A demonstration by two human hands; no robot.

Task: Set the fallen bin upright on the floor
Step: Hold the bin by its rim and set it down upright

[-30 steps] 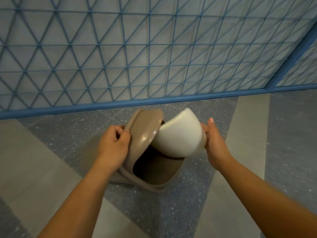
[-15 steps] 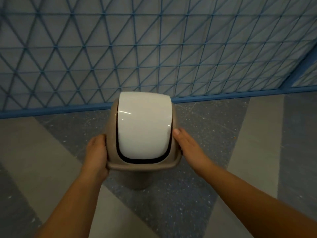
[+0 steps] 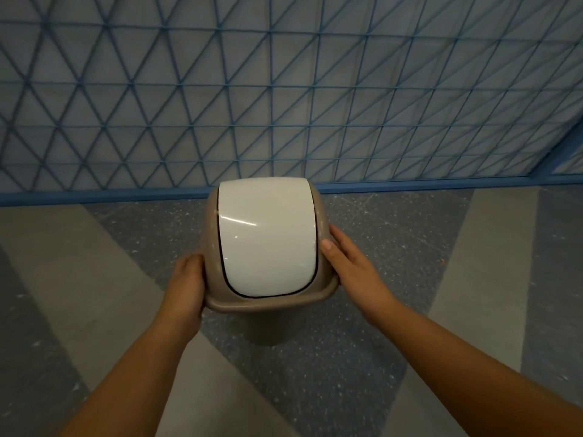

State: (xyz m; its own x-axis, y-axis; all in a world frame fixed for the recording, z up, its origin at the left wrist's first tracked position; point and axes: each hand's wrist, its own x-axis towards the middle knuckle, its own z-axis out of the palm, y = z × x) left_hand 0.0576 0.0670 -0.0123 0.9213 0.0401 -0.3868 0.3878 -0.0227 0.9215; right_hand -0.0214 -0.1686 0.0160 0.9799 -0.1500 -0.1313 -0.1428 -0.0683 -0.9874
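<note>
Head view. Writing or brand marks: none legible on any surface.

Item: bin, taupe plastic body with a domed collar and a glossy white swing lid seated flat and closed in it; a dark seam outlines the lid. A second ago the lid hung swung open with the bin tipped; half a second ago the bin was already upright, and it now sits much the same, a little farther from the camera.

Position: upright on the floor, on a dark speckled band between pale grey bands, near the blue lattice fence and its base rail.

Left hand: fingers curled around the collar's left edge, gripping it. Right hand: fingers extended and flat against the collar's right side, not closed around it.
</note>
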